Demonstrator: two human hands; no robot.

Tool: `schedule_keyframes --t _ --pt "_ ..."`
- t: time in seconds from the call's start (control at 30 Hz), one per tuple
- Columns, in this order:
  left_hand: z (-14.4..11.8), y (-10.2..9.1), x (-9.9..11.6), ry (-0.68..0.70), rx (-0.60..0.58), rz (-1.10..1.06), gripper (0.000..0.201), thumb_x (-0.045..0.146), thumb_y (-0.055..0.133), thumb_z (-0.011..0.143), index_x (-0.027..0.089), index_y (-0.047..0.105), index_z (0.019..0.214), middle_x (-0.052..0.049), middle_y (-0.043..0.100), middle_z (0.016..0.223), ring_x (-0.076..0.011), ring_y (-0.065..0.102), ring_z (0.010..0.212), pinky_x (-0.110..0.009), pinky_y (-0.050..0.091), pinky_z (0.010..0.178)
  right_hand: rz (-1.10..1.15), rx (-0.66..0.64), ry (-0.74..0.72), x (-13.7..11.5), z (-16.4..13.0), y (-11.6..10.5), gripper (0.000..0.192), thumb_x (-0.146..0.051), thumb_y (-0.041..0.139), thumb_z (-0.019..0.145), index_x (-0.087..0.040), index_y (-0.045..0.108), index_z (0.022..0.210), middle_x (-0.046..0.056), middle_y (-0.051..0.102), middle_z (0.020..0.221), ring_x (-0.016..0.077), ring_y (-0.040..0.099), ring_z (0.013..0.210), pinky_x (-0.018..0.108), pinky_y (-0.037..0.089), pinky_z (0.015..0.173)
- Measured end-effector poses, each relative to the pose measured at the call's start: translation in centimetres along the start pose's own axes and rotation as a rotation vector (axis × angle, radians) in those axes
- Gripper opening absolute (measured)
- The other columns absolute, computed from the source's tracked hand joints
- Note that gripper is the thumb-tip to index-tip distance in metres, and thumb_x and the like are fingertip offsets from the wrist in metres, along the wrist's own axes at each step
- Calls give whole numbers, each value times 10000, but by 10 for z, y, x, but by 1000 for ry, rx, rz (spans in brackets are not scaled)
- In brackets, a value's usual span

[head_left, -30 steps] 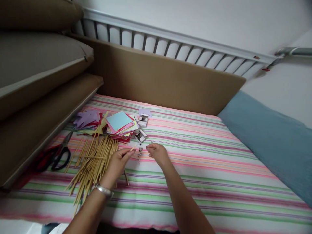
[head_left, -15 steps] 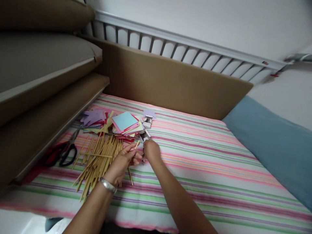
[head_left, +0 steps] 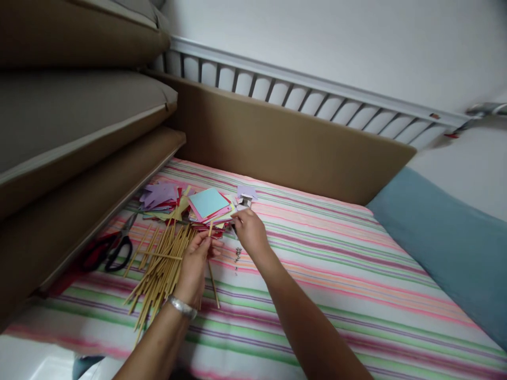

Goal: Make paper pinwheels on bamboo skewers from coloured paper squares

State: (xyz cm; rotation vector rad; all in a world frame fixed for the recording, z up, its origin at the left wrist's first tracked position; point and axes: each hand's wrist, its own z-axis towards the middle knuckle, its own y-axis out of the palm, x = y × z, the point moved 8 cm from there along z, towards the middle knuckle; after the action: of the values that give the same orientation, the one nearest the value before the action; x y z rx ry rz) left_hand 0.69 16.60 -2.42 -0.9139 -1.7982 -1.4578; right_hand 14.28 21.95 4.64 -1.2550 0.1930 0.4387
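Observation:
My left hand (head_left: 197, 258) pinches a thin wooden stick (head_left: 210, 229), whose tip points up past the fingertips. More sticks (head_left: 164, 269) lie in a loose pile beside and under that wrist. My right hand (head_left: 250, 232) is closed, thumb and fingers together, at the right edge of a stack of square coloured paper (head_left: 209, 203) topped by a light blue sheet. Whatever its fingertips hold is hidden. Just beyond them stands a small open white box (head_left: 245, 200). Tiny metal pieces (head_left: 237, 254), too small to name, lie scattered on the cloth between my hands.
Black-and-red scissors (head_left: 119, 245) lie left of the sticks. Purple cut-paper shapes (head_left: 158, 195) are heaped behind them. Large brown cushions (head_left: 87, 111) rise at the left, and a brown panel (head_left: 293, 142) closes off the back. Striped cloth (head_left: 356, 274) covers the surface.
My right hand has moved up and away from the tiny metal pieces, which now show, toward the white box. My left hand has shifted slightly left, its stick now more upright. The view has tilted slightly.

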Motion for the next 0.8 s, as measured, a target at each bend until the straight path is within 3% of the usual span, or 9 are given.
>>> schedule_keyframes --t 0.1,0.17,0.33,0.5,0.63,0.8 --pt "3 -13 10 53 91 -54 338 356 679 651 169 559 906 13 656 657 -86 539 506 -217 410 552 4 -142 -247 -39 38 18 292 -142 488 828 -170 625 1085 84 585 1178 195 498 1123 299 338 978" --pt "4 -17 13 55 120 -78 332 342 680 641 171 540 890 18 652 663 -83 532 501 -219 413 555 3 -238 -326 -48 53 35 347 -118 553 774 -179 620 1109 72 574 1225 191 491 1153 285 332 991" --pt "4 -18 16 28 150 -115 275 260 662 624 177 502 832 28 634 670 -69 510 475 -208 394 514 15 -367 -374 -40 67 59 320 -160 620 742 -202 660 1057 43 660 1104 180 582 1034 253 399 918" --pt "4 -21 14 -11 186 -101 221 238 639 620 183 497 780 65 564 599 -24 363 364 -165 199 363 20 -387 -368 -35 68 57 259 -165 582 779 -212 681 1014 33 684 1052 167 599 994 246 412 893" --pt "4 -16 11 -35 97 -106 189 282 646 657 168 502 704 76 494 531 -12 307 346 -166 157 354 17 -396 -371 -37 67 57 256 -157 531 814 -217 680 1013 22 683 1059 149 597 994 232 407 891" --pt "0 -6 7 -100 -42 -99 312 457 576 753 149 539 712 67 468 514 -7 265 333 -181 124 354 -11 -404 -387 -40 65 58 238 -194 548 818 -181 677 1017 48 673 1070 158 588 1001 224 397 889"
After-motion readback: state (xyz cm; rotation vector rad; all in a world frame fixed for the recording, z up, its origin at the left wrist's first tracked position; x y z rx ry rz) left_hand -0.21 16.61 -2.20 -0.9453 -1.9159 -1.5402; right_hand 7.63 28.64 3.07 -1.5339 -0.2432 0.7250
